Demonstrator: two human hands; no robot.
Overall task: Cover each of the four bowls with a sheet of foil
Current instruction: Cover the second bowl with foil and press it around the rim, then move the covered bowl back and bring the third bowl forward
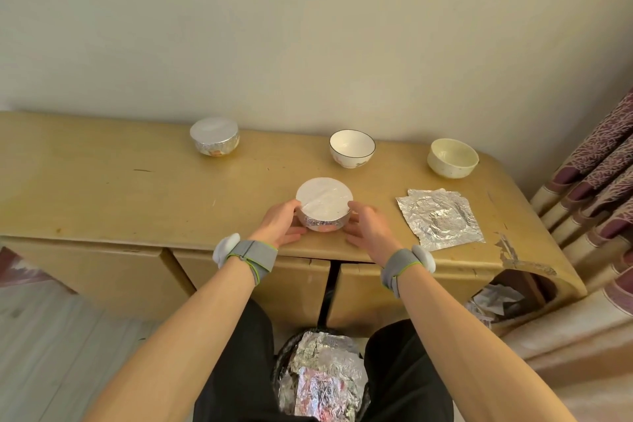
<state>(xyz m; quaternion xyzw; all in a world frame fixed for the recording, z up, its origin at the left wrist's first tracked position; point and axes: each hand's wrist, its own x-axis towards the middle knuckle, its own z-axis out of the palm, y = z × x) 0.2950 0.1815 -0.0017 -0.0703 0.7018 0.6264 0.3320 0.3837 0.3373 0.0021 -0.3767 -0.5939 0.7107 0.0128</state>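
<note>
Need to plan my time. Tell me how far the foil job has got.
Done: the back-left bowl is foiled. In hand: left hand and right hand cup the foiled front bowl. Remaining: the dark-rimmed bowl and cream bowl stand open; foil sheets wait beside.

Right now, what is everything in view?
far covered bowl: one, silver foil, table's back left
near covered bowl: one, silver foil, front centre
dark-rimmed bowl: one, white, uncovered, back centre
cream bowl: one, cream, uncovered, back right
foil sheets: small stack, silver, front right
table: one, tan, centre
bin: one, black, below, holding crumpled foil
curtain: one, maroon-patterned, far right
wristbands: two, grey, on wrists
left hand: one, grips near covered bowl
right hand: one, touches its other side
</note>
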